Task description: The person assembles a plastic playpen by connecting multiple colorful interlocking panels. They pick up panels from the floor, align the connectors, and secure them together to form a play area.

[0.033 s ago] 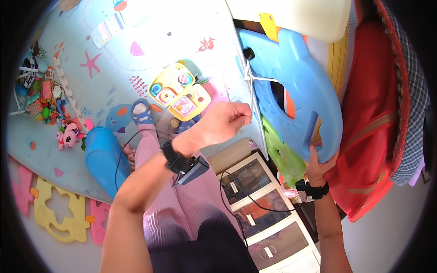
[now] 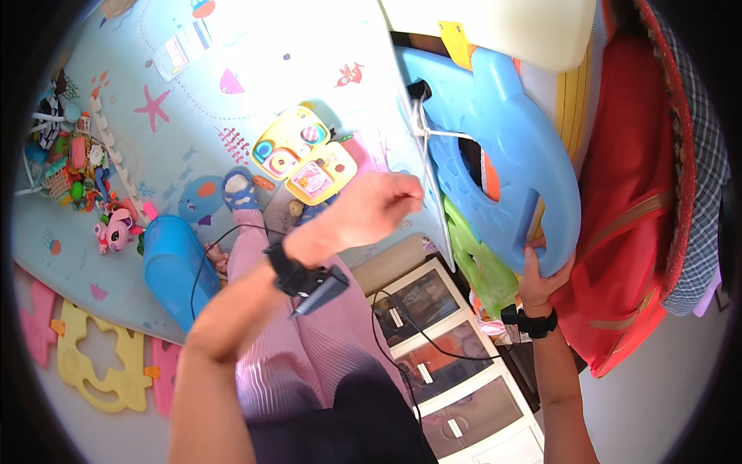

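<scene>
My left hand [image 2: 379,207] is raised over the play mat with its fingers curled closed. Whatever they may hold is hidden. To its right stands a large blue plastic panel [image 2: 541,147], fish-like in shape, with cut-out openings. My right hand [image 2: 537,274] grips the lower end of this panel, the fingers at a slot there. A white cord [image 2: 420,124] is knotted around the panel's left edge, a short way above and right of my left hand. Just beyond that hand, an open yellow toy case [image 2: 340,166] lies on the mat.
A white drawer unit [image 2: 456,371] stands below the panel, with a green plastic piece [image 2: 479,271] between them. Red fabric bags [image 2: 626,193] crowd the right side. Small toys [image 2: 81,166], a blue bin [image 2: 174,259] and the printed mat [image 2: 255,62] lie left. Black cables [image 2: 433,344] hang across.
My left hand and forearm have shifted slightly left. My right hand and the blue panel have stayed in place.
</scene>
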`<state>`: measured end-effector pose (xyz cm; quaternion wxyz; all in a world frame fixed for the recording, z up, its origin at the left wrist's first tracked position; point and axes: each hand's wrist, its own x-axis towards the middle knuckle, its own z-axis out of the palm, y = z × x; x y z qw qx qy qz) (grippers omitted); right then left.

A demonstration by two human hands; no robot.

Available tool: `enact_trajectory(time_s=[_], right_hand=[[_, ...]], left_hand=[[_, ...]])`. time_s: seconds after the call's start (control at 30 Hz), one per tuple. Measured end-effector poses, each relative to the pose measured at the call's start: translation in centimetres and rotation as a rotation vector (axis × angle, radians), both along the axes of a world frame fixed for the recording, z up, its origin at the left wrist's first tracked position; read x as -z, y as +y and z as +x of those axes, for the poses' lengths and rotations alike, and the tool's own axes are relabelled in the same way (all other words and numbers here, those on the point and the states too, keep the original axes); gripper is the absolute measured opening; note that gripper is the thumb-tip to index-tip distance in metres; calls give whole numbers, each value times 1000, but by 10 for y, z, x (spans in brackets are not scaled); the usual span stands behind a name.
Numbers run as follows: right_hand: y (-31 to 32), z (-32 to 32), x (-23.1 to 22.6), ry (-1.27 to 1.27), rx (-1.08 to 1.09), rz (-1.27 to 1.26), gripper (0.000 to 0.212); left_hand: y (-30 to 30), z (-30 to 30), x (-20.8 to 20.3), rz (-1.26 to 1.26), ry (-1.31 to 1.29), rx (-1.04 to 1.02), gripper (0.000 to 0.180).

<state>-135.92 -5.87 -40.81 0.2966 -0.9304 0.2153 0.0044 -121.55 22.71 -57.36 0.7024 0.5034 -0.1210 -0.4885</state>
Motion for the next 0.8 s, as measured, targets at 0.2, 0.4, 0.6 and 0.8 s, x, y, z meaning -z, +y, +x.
enact_trajectory(time_s=[0.2, 0.4, 0.6, 0.8], right_hand=[[10, 1, -4, -20, 42, -10, 45], [17, 12, -4, 0, 37, -12, 31], [12, 17, 1, -49, -40, -25, 31], [11, 10, -1, -23, -11, -17, 31]], left_hand=[[58, 8, 61, 370, -423, 104, 8], [-14, 7, 31, 537, -574, -198, 16], [-101, 4, 59, 579, -392, -222, 18], [-71, -24, 46, 649, -448, -258, 27]])
